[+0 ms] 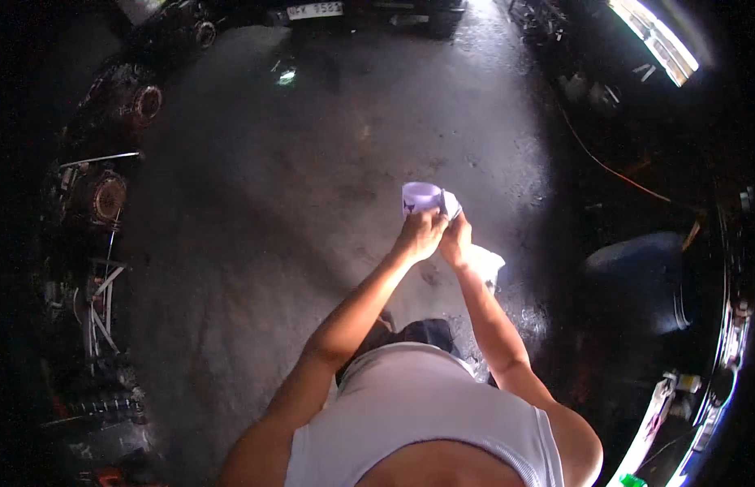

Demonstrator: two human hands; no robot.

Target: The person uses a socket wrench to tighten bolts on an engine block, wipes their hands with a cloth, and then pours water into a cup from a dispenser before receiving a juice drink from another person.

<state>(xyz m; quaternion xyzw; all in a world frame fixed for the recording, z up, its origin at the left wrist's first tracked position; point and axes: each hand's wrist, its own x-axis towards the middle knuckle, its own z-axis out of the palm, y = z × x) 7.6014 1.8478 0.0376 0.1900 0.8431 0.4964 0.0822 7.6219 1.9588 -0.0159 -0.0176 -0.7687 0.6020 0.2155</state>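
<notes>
A light purple cup (420, 193) with a dark figure on its side is held out in front of me over the floor. My left hand (420, 235) is closed on its near side. Close against it, my right hand (456, 241) has its fingers closed at the cup's right side. Between the right fingers and the cup sticks up a small white piece (450, 204); whether it is cloth, paper or part of the cup I cannot tell. Beyond my right wrist a bright white object (487, 264) shows, partly hidden by the forearm and too glaring to name.
Dark, scuffed floor (256, 187) spreads around me. Along the left lie round rusty machine parts (110, 197) and metal bars (108, 292). A vehicle's licence plate (315, 10) shows at the far edge. On the right are a blue drum-like container (637, 272) and an orange cable (617, 172).
</notes>
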